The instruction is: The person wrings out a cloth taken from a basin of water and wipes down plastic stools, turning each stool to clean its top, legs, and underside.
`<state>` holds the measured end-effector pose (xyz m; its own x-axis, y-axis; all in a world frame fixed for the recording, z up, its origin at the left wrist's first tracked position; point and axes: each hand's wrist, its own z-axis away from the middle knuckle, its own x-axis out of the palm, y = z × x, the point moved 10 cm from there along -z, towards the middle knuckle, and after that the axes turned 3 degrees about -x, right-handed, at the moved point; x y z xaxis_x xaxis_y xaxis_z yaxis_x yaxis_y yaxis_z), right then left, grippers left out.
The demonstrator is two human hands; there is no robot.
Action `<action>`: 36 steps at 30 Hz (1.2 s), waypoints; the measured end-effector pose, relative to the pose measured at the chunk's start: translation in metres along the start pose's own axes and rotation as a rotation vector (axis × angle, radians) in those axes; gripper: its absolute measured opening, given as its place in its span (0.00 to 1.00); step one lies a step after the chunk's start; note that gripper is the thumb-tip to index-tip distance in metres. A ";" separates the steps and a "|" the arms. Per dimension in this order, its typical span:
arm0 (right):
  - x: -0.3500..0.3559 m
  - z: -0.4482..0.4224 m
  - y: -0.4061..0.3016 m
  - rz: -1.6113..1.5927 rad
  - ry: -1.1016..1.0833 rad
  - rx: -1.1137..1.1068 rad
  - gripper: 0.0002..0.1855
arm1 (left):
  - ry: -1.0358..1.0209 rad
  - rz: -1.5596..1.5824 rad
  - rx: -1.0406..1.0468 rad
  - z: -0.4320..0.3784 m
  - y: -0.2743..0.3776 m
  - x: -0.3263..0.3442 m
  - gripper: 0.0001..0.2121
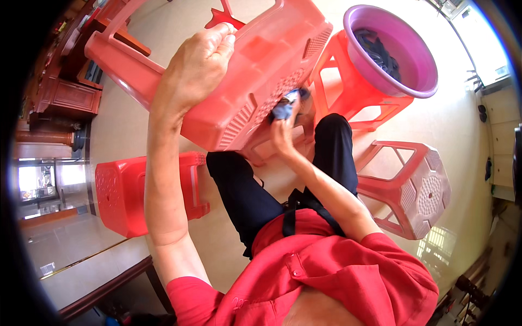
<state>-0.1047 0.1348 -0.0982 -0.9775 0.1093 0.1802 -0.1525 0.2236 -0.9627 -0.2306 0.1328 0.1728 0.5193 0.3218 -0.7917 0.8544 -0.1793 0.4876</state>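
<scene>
Before me a large pink-red plastic stool (261, 53) is held tilted on its side, its patterned seat turned toward my knees. My left hand (204, 59) is closed over an edge of its frame; the fingertips are partly hidden. A bunched blue-grey cloth (281, 111) is in my right hand (284, 126), against the textured seat face. The cloth and right fingers look blurred. To the right of that hand, a purple plastic basin (420, 61) rests on a bright red-orange stool (359, 89). Dark wet-looking cloth (377, 55) lies in the basin.
A red stool (122, 195) lies on its side at left. At right, a faded pink stool (408, 189) also lies tipped over. Wooden furniture (73, 95) lines the far left. Shoes (483, 113) sit by pale drawers (503, 138) at right. Below is a glossy tiled floor (220, 240).
</scene>
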 end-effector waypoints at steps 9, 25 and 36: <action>0.052 0.065 -0.196 0.202 -0.251 -1.036 0.37 | -0.036 -0.022 -0.057 0.000 0.001 -0.006 0.12; 0.012 -0.093 -0.231 0.176 -0.398 -0.718 0.19 | -0.241 0.110 -0.118 0.052 -0.036 -0.042 0.12; 0.090 -0.053 -0.285 0.193 -0.915 -1.007 0.12 | -0.056 -0.124 -0.112 0.052 0.024 -0.018 0.11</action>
<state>-0.1417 0.1328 0.2030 -0.7771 -0.3654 -0.5124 -0.2179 0.9201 -0.3256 -0.2187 0.0743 0.1796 0.4128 0.2823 -0.8660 0.9066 -0.0354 0.4206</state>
